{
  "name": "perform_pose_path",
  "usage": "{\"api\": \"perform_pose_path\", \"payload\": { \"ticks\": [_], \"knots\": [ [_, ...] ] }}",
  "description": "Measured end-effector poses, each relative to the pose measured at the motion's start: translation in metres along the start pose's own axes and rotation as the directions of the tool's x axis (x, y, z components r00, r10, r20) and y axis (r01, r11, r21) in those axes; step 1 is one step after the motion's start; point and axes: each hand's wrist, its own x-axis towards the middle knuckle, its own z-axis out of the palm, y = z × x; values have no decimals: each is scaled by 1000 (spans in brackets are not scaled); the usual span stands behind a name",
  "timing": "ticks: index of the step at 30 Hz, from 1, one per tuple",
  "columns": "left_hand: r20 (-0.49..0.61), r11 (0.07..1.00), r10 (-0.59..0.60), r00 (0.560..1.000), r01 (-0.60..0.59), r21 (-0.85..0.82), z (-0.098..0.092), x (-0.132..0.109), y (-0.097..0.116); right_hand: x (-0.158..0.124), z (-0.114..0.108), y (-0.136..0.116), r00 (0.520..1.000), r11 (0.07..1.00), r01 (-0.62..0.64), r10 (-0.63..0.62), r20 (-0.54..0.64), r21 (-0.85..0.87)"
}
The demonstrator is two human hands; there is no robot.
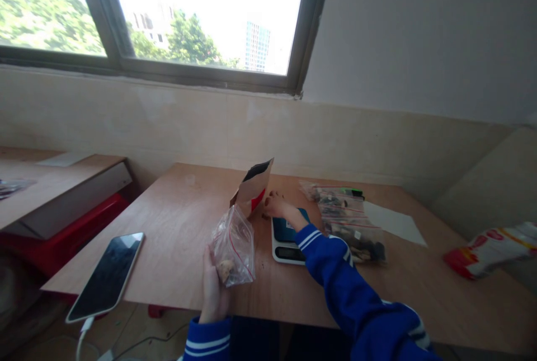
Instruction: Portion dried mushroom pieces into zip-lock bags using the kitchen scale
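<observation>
Left grip [215, 292] clutches a clear bag [240, 246], lower centre; right grip [279, 206] — hold unclear — and its sleeve [335, 265] partly hide the scale [283, 235]; phone [107, 276], lower left.

Clear plastic zip bag with red seal line [240, 243] is held upright near front edge of worktop [168, 226]; irregular tan lump [225, 270] is contained at its lower left. Brown paper pouch with red patch [252, 188] is tilted rightward just beyond, dark area seen at top.
</observation>
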Motion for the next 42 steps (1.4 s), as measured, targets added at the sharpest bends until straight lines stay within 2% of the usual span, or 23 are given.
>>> {"api": "perform_pose_path", "payload": {
  "ticks": [4,8,11,14,15,17,19,20,21,22,25,27,29,30,32,33,34,35,38,40,42],
  "knots": [
    [31,999,36,999,-35,-13,4,-4,1,1,24,-10,999,999,27,-28,-47,-20],
    [20,1000,16,1000,-16,0,8,-7,0,-2,19,-6,993,995,96,-94,-79,30],
    [28,1000,5,1000,-5,27,8,-6,-1,-12,-6,4,983,975,180,-175,-47,131],
    [16,999,17,1000,-17,31,5,-4,-4,-30,-48,14,961,928,276,-266,-74,252],
    [11,999,29,1000,-29,30,5,-3,-5,-36,-64,15,951,905,308,-282,-128,295],
    [14,998,51,999,-51,34,4,-2,-8,-45,-93,13,897,814,396,-245,-367,425],
    [24,997,57,998,-58,51,6,-3,-10,-46,-115,7,797,808,449,-169,-580,382],
    [34,997,54,998,-56,61,7,-5,-11,-43,-122,3,758,833,449,-164,-631,324],
    [42,996,48,998,-51,68,9,-7,-12,-39,-126,1,739,864,431,-172,-652,260],
    [48,997,40,998,-43,71,10,-9,-13,-35,-127,-1,740,891,406,-189,-645,204],
    [57,998,23,998,-27,65,15,-15,-13,-28,-117,-3,766,907,385,-209,-608,172],
    [61,997,36,997,-41,69,16,-17,-13,-37,-107,-3,744,860,429,-164,-647,276],
    [63,994,66,996,-71,85,18,-17,-13,-56,-96,-6,744,753,493,-106,-660,435],
    [64,992,83,995,-89,95,18,-17,-13,-69,-91,-10,766,679,517,-96,-635,521],
    [72,986,114,991,-122,111,19,-16,-16,-94,-78,-18,834,506,538,-199,-515,675],
    [82,984,123,989,-132,117,20,-16,-18,-106,-71,-23,854,459,520,-286,-434,721],
    [97,982,130,987,-141,124,20,-15,-20,-115,-64,-27,862,461,495,-367,-349,737],
    [112,978,144,983,-159,134,20,-15,-23,-122,-56,-32,866,502,475,-412,-284,723],
    [102,924,298,949,-314,218,16,-12,-31,-132,-34,-43,885,643,428,-440,-151,635],
    [72,845,432,899,-432,315,12,-11,-35,-133,-23,-48,883,639,419,-453,-126,645],
    [55,787,493,868,-472,397,9,-10,-37,-134,-18,-52,859,565,447,-487,-157,694]
  ]
}}
